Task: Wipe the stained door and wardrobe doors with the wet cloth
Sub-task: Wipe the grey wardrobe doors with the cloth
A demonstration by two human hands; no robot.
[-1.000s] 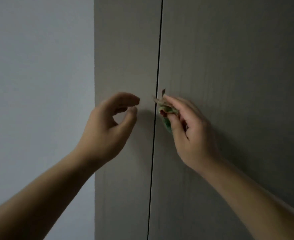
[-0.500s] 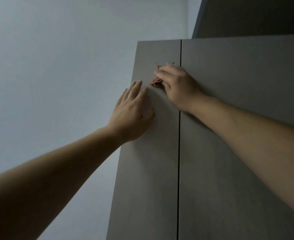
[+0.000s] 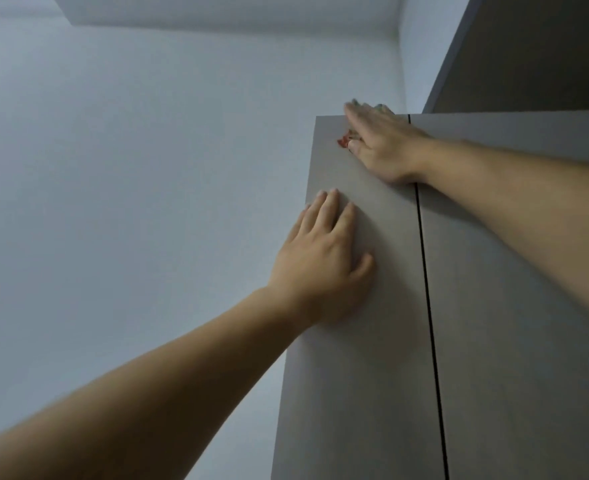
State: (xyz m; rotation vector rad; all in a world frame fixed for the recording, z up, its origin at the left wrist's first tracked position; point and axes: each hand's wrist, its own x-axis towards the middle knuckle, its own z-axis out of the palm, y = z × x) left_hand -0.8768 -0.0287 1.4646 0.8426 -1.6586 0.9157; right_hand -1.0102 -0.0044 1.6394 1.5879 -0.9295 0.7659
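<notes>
Two grey wardrobe doors meet at a dark vertical gap: the left door (image 3: 359,375) and the right door (image 3: 528,375). My right hand (image 3: 381,147) lies flat near the top edge of the left door, fingers straight, pressing the cloth against it. Only bits of the cloth show: a reddish corner (image 3: 343,141) by the thumb and a greenish edge above the fingertips. My left hand (image 3: 324,265) rests flat on the left door lower down, fingers straight, holding nothing.
A pale wall (image 3: 147,202) fills the left side, with the ceiling (image 3: 217,12) above. A darker, taller cabinet panel (image 3: 535,53) rises behind the wardrobe's top right. The left door's outer edge runs down beside the wall.
My right hand with the cloth has slid up to the top edge of the left door. My left hand went from curled in the air to flat on the door. The view tilted upward.
</notes>
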